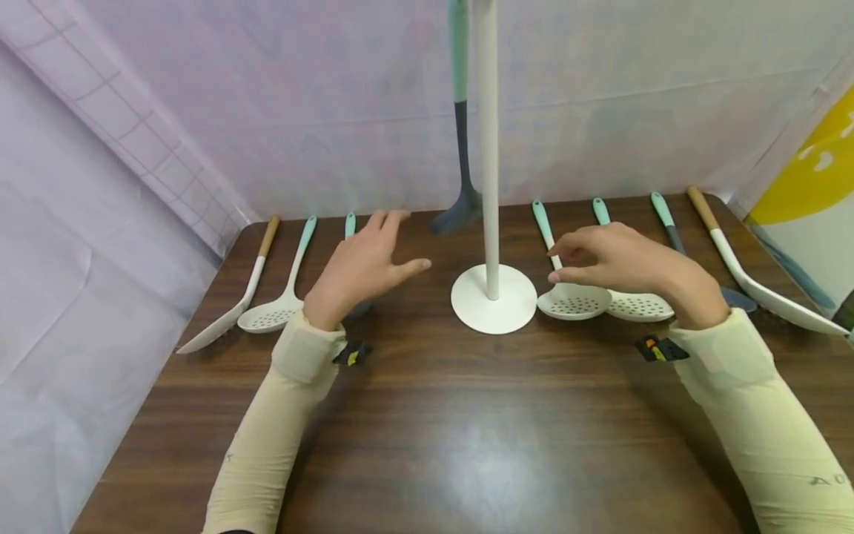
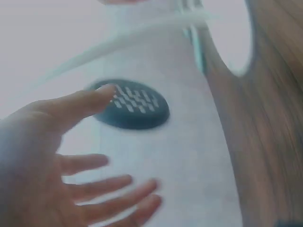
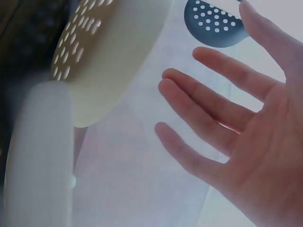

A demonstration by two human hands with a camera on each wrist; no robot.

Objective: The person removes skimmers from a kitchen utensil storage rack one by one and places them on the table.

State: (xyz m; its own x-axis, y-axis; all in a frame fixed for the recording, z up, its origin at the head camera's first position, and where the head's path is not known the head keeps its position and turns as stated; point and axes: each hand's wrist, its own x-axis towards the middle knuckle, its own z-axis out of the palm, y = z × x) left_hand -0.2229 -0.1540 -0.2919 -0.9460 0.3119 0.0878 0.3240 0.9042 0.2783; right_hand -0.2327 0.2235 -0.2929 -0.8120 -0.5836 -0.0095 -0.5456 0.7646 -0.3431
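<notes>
Beside the white stand pole hangs a skimmer with a mint handle and dark grey head; both wrist views show holes in that head. My left hand hovers left of the pole, fingers extended and thumb apart, holding nothing. It partly hides a mint-handled utensil lying on the table. On the other side, my right hand is raised above two white slotted spoons with mint handles. The right wrist view shows its fingers spread, with nothing in the palm.
A round white base carries the pole on the brown wooden table. At left lie a white wooden-handled utensil and a white slotted spoon. At right are a dark mint-handled utensil and another wooden-handled white one.
</notes>
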